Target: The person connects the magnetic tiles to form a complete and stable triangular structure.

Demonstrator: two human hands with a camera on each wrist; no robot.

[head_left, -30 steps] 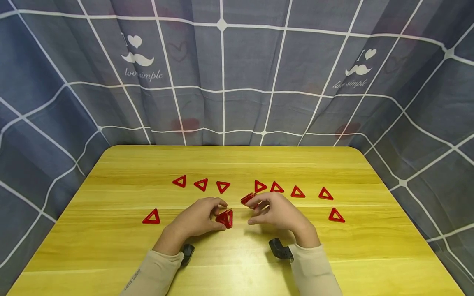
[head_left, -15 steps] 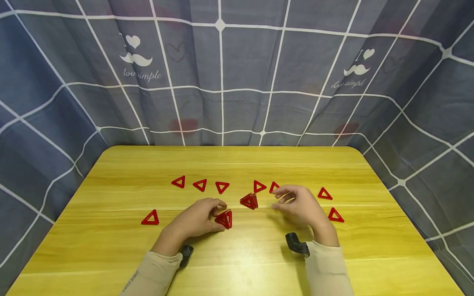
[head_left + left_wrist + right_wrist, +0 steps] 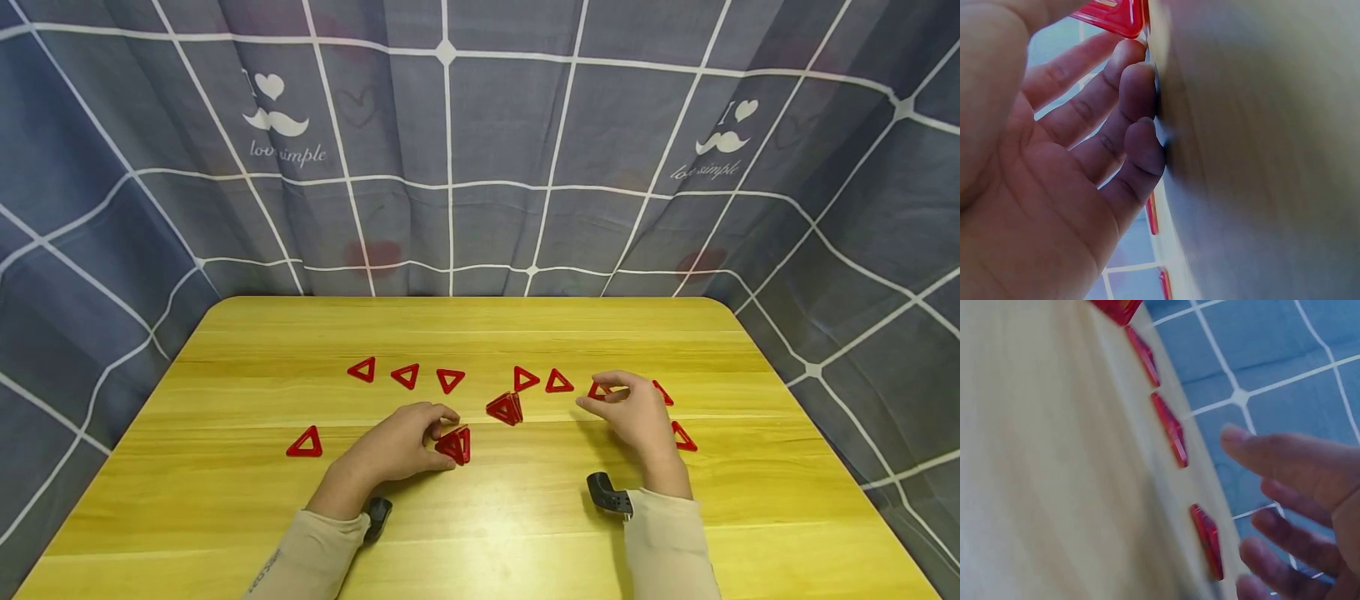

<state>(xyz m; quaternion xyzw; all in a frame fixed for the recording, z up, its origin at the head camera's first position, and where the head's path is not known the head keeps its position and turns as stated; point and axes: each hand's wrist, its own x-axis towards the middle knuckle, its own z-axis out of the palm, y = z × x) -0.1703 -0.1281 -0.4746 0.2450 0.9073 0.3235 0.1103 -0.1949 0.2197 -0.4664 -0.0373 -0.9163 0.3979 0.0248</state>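
My left hand (image 3: 401, 442) holds a small upright cluster of red triangle frames (image 3: 454, 446) between thumb and fingers, left of the table's middle. In the left wrist view, a red corner of the cluster (image 3: 1119, 19) shows at the thumb, and the other fingers rest at the tabletop. A second standing cluster of red triangles (image 3: 504, 408) is just beyond, untouched. My right hand (image 3: 641, 421) hovers with thumb and fingers apart at a single flat red triangle (image 3: 595, 392), which the fingers partly cover. Nothing sits between the right fingers in the right wrist view.
Several loose red triangles lie in a row farther back, among them one at the left end (image 3: 363, 369) and one right of centre (image 3: 558, 382). Another triangle (image 3: 305, 442) lies left of my left hand. Two more are partly behind my right hand. A grey checked curtain (image 3: 487, 150) hangs behind the wooden table (image 3: 480, 533).
My right hand has let go of the second cluster, which now stands by itself, and has moved right to a loose triangle. The left hand has stayed in place with its cluster.
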